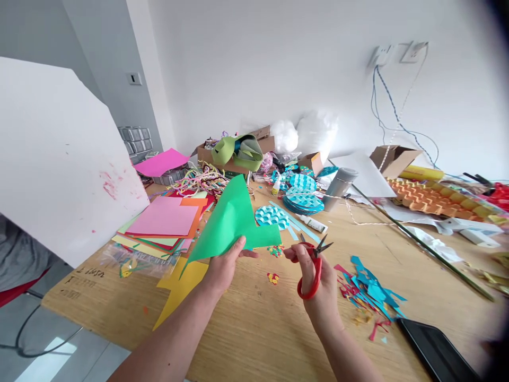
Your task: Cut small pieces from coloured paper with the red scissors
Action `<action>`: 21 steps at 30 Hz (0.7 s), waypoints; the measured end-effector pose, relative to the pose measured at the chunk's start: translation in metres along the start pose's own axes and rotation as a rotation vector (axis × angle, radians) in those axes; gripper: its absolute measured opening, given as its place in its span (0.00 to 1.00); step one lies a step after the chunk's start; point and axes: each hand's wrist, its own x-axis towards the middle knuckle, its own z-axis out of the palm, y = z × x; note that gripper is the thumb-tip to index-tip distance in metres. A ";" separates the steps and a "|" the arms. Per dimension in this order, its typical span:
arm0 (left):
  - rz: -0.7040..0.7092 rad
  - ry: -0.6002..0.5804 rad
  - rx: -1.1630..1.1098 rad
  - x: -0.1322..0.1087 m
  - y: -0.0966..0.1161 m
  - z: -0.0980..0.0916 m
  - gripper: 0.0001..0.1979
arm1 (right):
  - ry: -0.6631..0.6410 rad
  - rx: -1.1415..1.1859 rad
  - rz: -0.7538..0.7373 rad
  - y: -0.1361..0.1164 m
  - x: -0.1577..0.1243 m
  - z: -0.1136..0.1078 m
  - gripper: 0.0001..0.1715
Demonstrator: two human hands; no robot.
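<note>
Above wooden worktop point(246, 331), inside near edge: flatten curled green paper sheet point(228, 217) gripped in left hand point(225, 267); squarely align red-handled metal scissors point(318, 268) gripped in right hand point(327, 289).

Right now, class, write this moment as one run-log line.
left hand: holds green paper | right hand: holds red scissors, blades apart | nearby: blue scraps

Bright soft light on the pale wall point(254, 63), white glare on the floor tiles point(47, 362), faint shadows on the table point(254, 323), wide-angle stretching at edges, dark blurred right-hand corners.
</note>
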 end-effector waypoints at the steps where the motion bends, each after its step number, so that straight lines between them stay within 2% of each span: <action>1: -0.002 -0.001 -0.009 0.000 0.001 0.000 0.22 | -0.023 -0.006 0.022 -0.004 0.000 0.001 0.21; 6: -0.007 0.006 -0.024 0.000 0.005 0.003 0.21 | -0.173 0.028 0.070 -0.010 -0.004 0.008 0.26; 12: -0.006 0.017 -0.025 -0.001 0.003 0.003 0.23 | -0.302 -0.028 0.057 0.010 -0.012 0.010 0.30; 15: 0.003 0.011 -0.018 -0.001 0.004 0.004 0.22 | -0.387 -0.042 0.084 0.016 -0.016 0.008 0.30; 21: 0.000 0.008 0.017 -0.003 0.005 0.004 0.20 | -0.462 -0.030 0.104 0.015 -0.021 0.006 0.29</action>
